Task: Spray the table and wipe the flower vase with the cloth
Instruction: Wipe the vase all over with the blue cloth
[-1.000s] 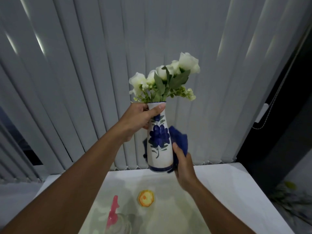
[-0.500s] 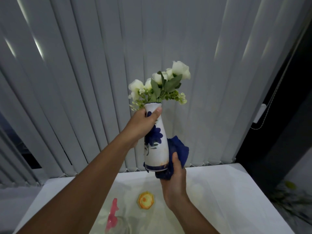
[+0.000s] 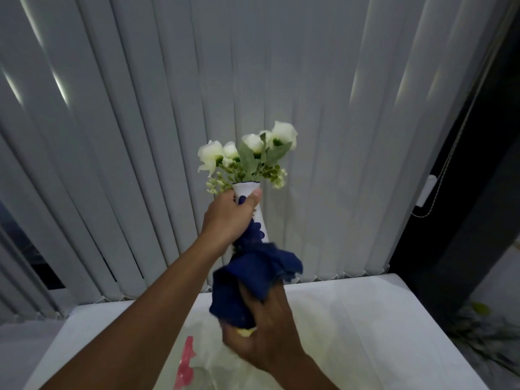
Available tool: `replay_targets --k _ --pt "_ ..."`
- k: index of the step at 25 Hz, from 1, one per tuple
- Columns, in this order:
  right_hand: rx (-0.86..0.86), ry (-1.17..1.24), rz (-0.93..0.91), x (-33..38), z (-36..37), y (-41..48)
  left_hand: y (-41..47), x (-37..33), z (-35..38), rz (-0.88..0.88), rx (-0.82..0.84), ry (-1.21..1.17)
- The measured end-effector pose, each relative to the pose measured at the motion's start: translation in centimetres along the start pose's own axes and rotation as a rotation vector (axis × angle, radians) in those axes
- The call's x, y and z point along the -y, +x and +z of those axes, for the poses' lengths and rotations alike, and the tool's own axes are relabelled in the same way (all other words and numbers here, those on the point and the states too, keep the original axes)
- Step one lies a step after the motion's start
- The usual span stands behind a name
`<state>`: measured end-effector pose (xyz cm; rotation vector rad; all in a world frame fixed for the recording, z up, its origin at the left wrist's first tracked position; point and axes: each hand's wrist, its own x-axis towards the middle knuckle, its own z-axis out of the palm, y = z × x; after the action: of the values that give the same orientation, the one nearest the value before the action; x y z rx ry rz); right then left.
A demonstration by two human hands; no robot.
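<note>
A white flower vase [image 3: 260, 225] with blue painted flowers is held up in the air above the table, white flowers [image 3: 250, 153] sticking out of its top. My left hand [image 3: 228, 218] grips the vase by its neck. My right hand [image 3: 264, 330] holds a dark blue cloth [image 3: 250, 280] wrapped around the vase's lower body, which the cloth hides. The pink-topped spray bottle [image 3: 185, 361] stands on the white table [image 3: 365, 327] near the bottom edge, under my left forearm.
Grey vertical blinds [image 3: 140, 136] hang right behind the table. A dark wall strip with a blind cord [image 3: 441, 192] is at the right. Greenery [image 3: 484, 330] lies on the floor past the table's right edge.
The vase has come lower and closer. My right hand has moved the cloth from behind the vase's base to around its lower body, covering it and the orange-yellow object on the table.
</note>
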<state>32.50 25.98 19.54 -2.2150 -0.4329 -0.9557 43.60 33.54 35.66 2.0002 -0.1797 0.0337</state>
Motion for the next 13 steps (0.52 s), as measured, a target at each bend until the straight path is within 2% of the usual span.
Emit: replay_targets --k 3,5,9,11,13 --pt "-0.156 0.163 0.255 1.1 -1.0 4.0 0.0 0.2 0.1 0.050 0.043 -0.020" --pt "-0.236 0.311 0.325 0.3 -1.7 6.7 -0.1 0.2 0.0 0.092 0.093 -0.036" --pt "-0.305 0.387 0.251 -1.3 -2.8 8.4 0.2 0.0 -0.8 0.105 0.183 -0.204" --pt "-0.276 0.252 0.125 -2.2 -2.7 5.9 0.3 -0.2 -1.0 0.112 0.169 -0.245" --pt "-0.230 0.000 -0.055 -3.5 -1.8 1.7 0.4 -0.3 -1.3 0.116 0.122 -0.283"
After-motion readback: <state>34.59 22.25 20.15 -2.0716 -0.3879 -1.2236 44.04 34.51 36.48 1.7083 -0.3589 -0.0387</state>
